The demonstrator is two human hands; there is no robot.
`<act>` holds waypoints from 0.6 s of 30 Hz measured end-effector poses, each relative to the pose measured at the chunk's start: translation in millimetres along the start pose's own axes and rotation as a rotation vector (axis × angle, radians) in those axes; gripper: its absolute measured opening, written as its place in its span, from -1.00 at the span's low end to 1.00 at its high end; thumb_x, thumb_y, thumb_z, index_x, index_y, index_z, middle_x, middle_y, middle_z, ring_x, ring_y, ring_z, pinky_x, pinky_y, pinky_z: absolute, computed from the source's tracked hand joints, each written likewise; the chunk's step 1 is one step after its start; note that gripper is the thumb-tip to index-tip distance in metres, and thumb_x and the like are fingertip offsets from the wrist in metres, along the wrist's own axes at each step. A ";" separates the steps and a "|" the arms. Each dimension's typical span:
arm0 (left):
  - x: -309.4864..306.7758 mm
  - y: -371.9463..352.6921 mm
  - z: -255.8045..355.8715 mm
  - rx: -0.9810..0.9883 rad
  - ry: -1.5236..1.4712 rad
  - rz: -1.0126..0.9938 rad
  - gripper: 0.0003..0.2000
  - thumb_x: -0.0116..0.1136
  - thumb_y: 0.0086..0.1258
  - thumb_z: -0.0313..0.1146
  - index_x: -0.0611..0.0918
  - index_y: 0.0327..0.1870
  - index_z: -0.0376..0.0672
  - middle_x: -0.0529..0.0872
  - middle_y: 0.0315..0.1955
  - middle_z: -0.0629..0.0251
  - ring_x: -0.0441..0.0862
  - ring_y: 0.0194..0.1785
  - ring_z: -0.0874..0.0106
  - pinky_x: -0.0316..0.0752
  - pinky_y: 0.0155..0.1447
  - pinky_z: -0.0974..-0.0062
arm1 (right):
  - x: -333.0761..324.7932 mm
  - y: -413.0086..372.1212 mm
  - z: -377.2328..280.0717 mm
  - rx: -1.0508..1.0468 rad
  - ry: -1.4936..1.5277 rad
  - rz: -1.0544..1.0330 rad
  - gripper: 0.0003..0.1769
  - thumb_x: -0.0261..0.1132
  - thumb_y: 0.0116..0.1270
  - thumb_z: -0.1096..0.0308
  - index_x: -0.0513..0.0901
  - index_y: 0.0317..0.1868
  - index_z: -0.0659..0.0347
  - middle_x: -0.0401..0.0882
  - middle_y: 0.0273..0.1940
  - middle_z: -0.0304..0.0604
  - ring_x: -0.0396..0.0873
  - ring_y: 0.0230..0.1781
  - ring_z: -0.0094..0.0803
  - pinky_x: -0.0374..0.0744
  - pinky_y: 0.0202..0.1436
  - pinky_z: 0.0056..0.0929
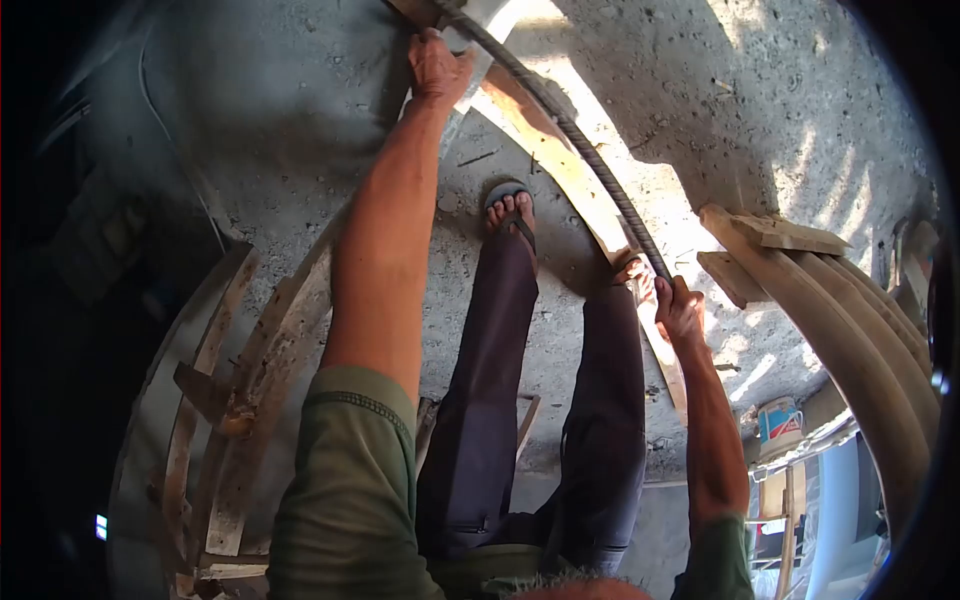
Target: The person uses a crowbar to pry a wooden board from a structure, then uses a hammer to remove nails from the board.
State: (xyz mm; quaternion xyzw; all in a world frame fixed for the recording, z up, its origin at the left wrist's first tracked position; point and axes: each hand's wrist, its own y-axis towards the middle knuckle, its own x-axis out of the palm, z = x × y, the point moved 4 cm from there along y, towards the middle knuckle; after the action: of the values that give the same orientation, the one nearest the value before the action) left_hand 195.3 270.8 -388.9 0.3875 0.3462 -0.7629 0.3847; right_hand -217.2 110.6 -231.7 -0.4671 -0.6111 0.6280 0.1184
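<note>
A dark ribbed steel bar (570,125) runs diagonally from the top edge down to my right hand (682,312). My right hand is closed around its lower end. Near the bar's upper part, my left hand (438,68) is closed with the fingers curled. Something pale shows beside its thumb, but what it holds is not clear. Below the bar, a long wooden plank (570,185) lies on the concrete floor, partly in bright sun. My sandalled feet stand close to the plank.
Curved wooden pieces (815,310) are stacked at the right, with short boards (790,235) at their end. A white, blue and red bucket (780,425) stands below them. Timber framing (265,370) is at the left. Rough concrete floor (660,70) carries small debris.
</note>
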 end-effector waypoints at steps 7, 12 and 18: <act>-33.2 -101.0 -23.0 -0.056 0.332 -0.275 -0.58 0.03 0.25 -0.09 0.54 -0.14 -0.35 0.60 -0.20 -0.08 0.59 -0.11 0.12 0.50 -0.06 0.28 | 125.2 -116.4 13.2 -0.283 0.055 0.176 -0.77 -0.03 0.42 0.37 0.40 0.01 0.23 0.49 -0.08 -0.02 0.56 -0.39 -0.28 0.47 -0.40 -0.48; -63.4 13.6 35.7 0.150 0.159 0.108 -0.48 0.42 -0.06 -0.15 0.53 -0.22 -0.44 0.62 -0.31 -0.17 0.58 -0.16 -0.04 0.47 -0.03 0.16 | 11.5 -110.8 3.0 -0.082 0.489 0.415 -0.67 0.12 0.37 0.24 0.41 -0.50 0.29 0.32 -0.73 0.05 0.37 -0.76 0.02 0.32 -0.64 -0.21; -124.7 -37.8 60.8 0.068 0.182 0.021 -0.41 0.40 -0.04 -0.02 0.52 -0.20 -0.41 0.61 -0.23 -0.16 0.57 -0.09 -0.04 0.48 -0.02 0.17 | -22.8 -337.6 34.0 0.162 0.432 0.309 -0.61 0.15 0.38 0.22 0.34 -0.56 0.27 0.30 -0.75 0.04 0.33 -0.76 0.03 0.28 -0.67 -0.24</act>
State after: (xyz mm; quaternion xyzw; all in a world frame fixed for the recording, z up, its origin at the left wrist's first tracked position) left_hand 193.5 277.8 -245.3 0.4716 0.3494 -0.7319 0.3462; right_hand -372.3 147.9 68.6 -0.6670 -0.4410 0.5711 0.1856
